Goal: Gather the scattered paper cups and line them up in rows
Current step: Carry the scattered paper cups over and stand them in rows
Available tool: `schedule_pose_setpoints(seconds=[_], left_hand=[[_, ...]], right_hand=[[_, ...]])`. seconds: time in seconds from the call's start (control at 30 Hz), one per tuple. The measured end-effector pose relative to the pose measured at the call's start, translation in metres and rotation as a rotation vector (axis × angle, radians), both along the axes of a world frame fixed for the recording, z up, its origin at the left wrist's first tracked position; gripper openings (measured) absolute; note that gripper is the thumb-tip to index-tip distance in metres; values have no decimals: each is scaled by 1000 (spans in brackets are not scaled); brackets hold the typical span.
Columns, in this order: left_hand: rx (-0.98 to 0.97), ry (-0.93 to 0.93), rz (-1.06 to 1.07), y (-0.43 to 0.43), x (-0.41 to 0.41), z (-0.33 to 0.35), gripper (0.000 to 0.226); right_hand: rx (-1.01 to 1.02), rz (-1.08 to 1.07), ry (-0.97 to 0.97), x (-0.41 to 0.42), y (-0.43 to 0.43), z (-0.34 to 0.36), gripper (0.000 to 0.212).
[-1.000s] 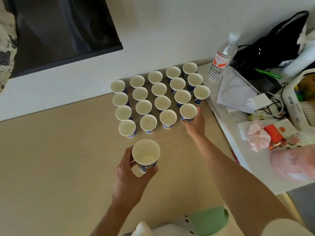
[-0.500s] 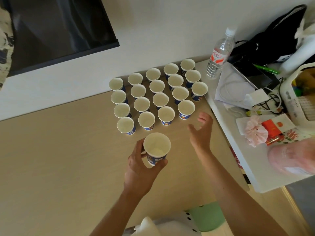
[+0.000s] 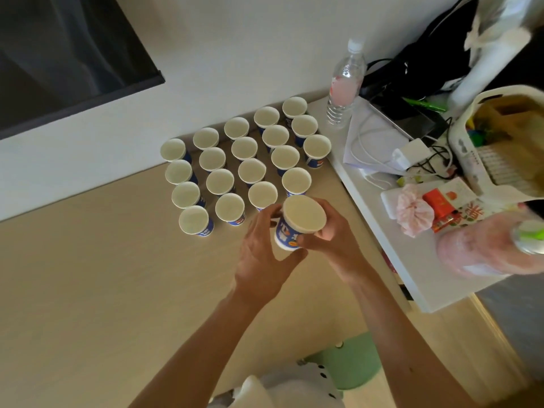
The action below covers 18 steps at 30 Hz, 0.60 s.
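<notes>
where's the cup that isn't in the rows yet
In the head view the loose cup is held between the left hand and the right hand over the wooden table, just in front of the near right corner of the rows of cups.

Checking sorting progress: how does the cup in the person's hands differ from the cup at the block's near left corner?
The held cup is gripped by the left hand and right hand; the corner cup stands on the table untouched. The held cup is tilted; the corner cup is upright. The held cup is outside the rows; the corner cup ends one. Both are empty blue-and-white paper cups.
</notes>
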<state>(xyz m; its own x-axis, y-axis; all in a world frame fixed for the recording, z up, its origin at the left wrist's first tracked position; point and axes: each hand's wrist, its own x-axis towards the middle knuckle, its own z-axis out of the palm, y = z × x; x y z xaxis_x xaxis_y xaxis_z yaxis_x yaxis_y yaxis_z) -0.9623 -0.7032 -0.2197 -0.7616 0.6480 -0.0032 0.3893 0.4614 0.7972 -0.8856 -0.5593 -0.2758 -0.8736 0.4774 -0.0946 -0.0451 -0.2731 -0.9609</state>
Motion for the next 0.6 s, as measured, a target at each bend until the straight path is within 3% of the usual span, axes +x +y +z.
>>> schedule_pose_setpoints(seconds=[0.2, 0.37, 0.6], left_hand=[[-75, -53, 101, -22, 4, -12, 68], [-88, -100, 160, -42, 12, -21, 60], [-77, -122, 196, -60, 17, -27, 51]], right_hand=[[103, -614, -247, -17, 28, -43, 67], [281, -699, -397, -54, 47, -85, 66], [409, -779, -449, -81, 59, -106, 64]])
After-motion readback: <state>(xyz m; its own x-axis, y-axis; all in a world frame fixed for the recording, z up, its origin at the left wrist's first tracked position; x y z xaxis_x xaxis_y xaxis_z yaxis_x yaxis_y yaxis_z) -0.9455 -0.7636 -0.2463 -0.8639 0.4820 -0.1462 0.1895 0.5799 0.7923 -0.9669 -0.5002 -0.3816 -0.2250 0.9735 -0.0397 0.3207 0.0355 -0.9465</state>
